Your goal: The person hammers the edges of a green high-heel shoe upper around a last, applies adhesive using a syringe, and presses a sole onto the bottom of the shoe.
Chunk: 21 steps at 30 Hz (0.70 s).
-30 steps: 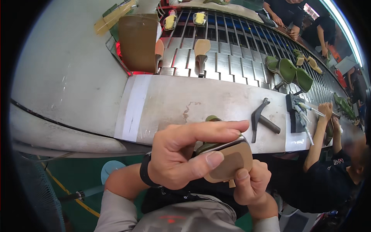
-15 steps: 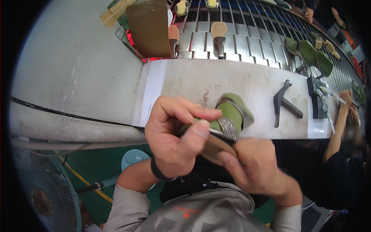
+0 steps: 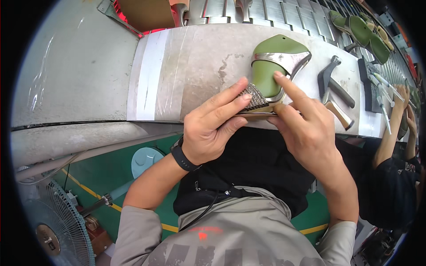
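The high-heeled sandal (image 3: 293,65), fitted on a green last (image 3: 267,76), rests at the worktop's near edge, between the two hands and touching both. Its glittery band (image 3: 258,99) faces the person, and the silver strap crosses farther back. A slim heel with a dark tip (image 3: 341,116) shows past the right hand, its upper end hidden there.

The left hand (image 3: 207,132) pinches the band side, fingers nearly straight across the glitter and thumb low by the sole. The right hand (image 3: 308,133) is half open, index finger stretched to the last, thumb near the sole edge; whether it grips cannot be told. Both forearms rise from below and angle inward.

Leftward, stained worktop (image 3: 202,66) gives room as far as a white strip (image 3: 153,75). On the right, a hammer (image 3: 341,92) lies near the heel, with a dark block (image 3: 367,84) and syringes (image 3: 383,88) beyond. A slatted metal conveyor (image 3: 266,13) borders the far edge; a co-worker's forearm (image 3: 390,128) reaches in farther right.
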Available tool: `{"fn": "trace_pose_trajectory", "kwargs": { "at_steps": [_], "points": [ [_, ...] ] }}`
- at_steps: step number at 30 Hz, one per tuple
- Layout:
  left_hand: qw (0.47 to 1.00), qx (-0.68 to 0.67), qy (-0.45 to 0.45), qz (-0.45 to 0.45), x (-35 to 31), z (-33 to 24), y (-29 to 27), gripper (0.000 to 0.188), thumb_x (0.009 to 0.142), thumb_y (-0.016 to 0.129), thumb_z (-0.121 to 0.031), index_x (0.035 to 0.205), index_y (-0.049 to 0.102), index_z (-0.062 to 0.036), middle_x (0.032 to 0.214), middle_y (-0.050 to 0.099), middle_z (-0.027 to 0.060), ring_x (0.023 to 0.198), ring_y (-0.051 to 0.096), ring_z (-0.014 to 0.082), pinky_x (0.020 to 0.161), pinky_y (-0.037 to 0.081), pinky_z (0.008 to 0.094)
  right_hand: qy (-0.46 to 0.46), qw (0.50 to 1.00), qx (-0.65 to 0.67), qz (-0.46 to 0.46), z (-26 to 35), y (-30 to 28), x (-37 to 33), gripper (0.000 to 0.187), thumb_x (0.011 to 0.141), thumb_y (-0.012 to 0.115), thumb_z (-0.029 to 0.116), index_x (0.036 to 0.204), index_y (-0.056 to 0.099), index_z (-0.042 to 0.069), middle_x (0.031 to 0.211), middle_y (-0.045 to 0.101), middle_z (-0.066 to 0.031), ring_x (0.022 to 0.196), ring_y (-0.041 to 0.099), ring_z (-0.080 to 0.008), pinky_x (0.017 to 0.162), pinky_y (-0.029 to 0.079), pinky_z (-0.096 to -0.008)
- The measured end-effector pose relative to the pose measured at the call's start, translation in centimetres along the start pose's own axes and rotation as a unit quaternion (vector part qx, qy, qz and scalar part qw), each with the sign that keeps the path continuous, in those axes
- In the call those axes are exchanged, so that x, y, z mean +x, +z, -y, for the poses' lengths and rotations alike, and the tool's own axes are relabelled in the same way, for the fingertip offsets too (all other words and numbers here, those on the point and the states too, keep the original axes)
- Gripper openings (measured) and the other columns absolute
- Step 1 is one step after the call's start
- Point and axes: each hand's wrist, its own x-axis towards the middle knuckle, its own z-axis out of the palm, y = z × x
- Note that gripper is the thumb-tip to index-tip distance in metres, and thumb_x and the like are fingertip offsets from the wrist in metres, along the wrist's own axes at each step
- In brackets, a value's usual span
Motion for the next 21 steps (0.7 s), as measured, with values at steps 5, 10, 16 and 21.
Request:
{"fn": "trace_pose_trajectory", "kwargs": {
  "at_steps": [5,10,16,21],
  "points": [
    [0.989,0.092,0.103,-0.046,0.7,0.2,0.8,0.034,0.091,0.076,0.007,0.124,0.075,0.0006,0.132,0.073,0.0215,0.119,0.074,0.0347,0.101,0.059,0.0398,-0.018,0.999,-0.011,-0.028,-0.4,0.6,0.0,0.026,0.075,0.087,0.01,0.086,0.064,0.004,0.135,0.071,-0.0186,0.071,0.071,-0.0263,0.069,0.055,-0.0373],
    [0.996,0.038,0.041,-0.076,0.8,-0.7,1.8,0.035,0.087,0.076,0.007,0.121,0.076,-0.0009,0.129,0.075,0.0195,0.111,0.073,0.034,0.095,0.059,0.0391,-0.001,0.999,0.017,-0.043,-0.7,0.6,-0.1,0.026,0.076,0.087,0.01,0.085,0.064,0.004,0.13,0.073,-0.0182,0.07,0.071,-0.0286,0.068,0.056,-0.038],
    [0.996,0.079,0.008,-0.028,2.4,-1.6,1.4,0.034,0.084,0.078,0.005,0.117,0.08,-0.0051,0.133,0.073,0.0153,0.11,0.067,0.0294,0.089,0.057,0.037,0.009,0.998,0.044,-0.043,-1.0,0.1,0.1,0.026,0.076,0.087,0.011,0.082,0.062,0.004,0.127,0.075,-0.0159,0.069,0.071,-0.0298,0.064,0.057,-0.0386],
    [0.994,0.106,0.018,-0.001,3.0,-1.7,1.4,0.033,0.083,0.079,0.005,0.114,0.081,-0.0063,0.134,0.073,0.0143,0.111,0.065,0.029,0.088,0.057,0.0368,0.017,0.996,0.077,-0.033,-1.4,0.1,0.1,0.024,0.075,0.089,0.009,0.088,0.07,0.003,0.13,0.075,-0.0163,0.072,0.072,-0.0295,0.065,0.056,-0.0391]
  ]
}}
